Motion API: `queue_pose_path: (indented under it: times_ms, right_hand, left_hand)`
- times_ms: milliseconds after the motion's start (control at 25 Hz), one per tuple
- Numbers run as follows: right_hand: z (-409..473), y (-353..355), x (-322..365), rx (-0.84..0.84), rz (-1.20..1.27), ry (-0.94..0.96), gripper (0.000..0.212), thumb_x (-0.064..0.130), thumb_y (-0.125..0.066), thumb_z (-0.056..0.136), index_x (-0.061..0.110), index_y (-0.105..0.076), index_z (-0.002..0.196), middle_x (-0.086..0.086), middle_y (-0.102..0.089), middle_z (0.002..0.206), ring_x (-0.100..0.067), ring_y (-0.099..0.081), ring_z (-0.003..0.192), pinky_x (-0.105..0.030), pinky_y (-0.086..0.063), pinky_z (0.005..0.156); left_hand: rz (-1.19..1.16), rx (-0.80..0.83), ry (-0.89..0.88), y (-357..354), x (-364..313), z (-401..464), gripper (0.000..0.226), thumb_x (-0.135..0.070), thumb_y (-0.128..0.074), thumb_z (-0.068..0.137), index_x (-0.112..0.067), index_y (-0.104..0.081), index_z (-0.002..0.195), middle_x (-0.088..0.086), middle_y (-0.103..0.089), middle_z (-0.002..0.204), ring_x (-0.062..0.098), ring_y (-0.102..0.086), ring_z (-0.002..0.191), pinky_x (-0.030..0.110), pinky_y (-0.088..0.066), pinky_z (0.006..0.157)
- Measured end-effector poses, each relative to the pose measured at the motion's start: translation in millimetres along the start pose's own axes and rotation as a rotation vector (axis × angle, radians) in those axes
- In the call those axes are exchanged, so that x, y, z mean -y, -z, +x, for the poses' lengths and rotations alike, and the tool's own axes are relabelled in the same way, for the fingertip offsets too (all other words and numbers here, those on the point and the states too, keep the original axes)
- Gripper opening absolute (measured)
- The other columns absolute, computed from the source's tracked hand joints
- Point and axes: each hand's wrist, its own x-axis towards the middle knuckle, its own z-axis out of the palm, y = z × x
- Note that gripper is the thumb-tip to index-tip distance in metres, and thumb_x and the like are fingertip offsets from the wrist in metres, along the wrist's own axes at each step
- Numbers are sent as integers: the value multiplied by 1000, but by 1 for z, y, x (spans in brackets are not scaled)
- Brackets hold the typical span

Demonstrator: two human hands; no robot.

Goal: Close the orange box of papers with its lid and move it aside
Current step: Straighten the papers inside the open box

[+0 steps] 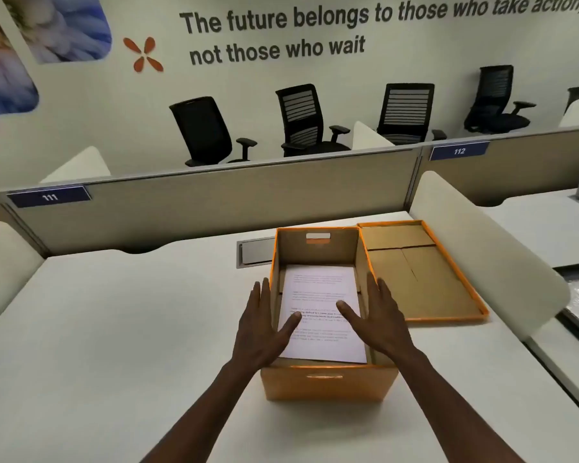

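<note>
The orange box (328,382) stands open in the middle of the white desk, with a stack of printed papers (321,295) lying flat inside. Its lid (425,282) lies upside down on the desk, touching the box's right side, brown inside with an orange rim. My left hand (264,325) hovers over the box's left wall, fingers spread, thumb over the papers. My right hand (378,319) is spread over the right wall, thumb above the papers. Neither hand holds anything.
The white desk (114,329) stretches to the left of the box. A grey cable hatch (254,252) sits behind the box. A beige partition (214,202) closes the back, white rounded dividers (482,248) flank the sides. Black office chairs stand beyond.
</note>
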Motion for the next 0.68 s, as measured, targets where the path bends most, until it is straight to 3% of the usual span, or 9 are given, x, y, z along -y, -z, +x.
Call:
queue_pose_path:
  times_ms: [160,240,480,680]
  right_hand:
    - [-15,-4,-18,64,61,-56,112,81,-45,79,27,12,158,0,8,168,-27,-14,153,-51,-31,114]
    - [-21,-5,-25,60,122,-68,111,77,-48,80,28,14,157,1,4,168,-26,-16,153,-51,-28,115]
    - [-29,-16,-33,60,184,-70,112,75,-59,77,29,2,159,-2,-18,166,-28,-25,150,-48,-30,115]
    - [6,-11,-28,106,201,46,115,76,-64,73,27,-5,159,-2,-22,165,-27,-29,149,-46,-33,113]
  left_hand:
    - [-53,59,80,-18,5,-17,110,-79,-49,83,-28,7,163,-3,0,175,22,-10,161,51,-19,129]
    - [-106,48,108,-24,6,-23,110,-79,-50,82,-30,6,163,-5,-2,174,22,-14,161,48,-22,128]
    - [-238,-55,166,-30,1,-27,105,-63,-68,84,-29,-9,164,-1,-24,171,26,-32,155,42,-32,121]
    - [-292,-182,201,-31,-1,-33,99,-54,-74,84,-28,-19,162,-2,-33,168,22,-39,151,27,-31,112]
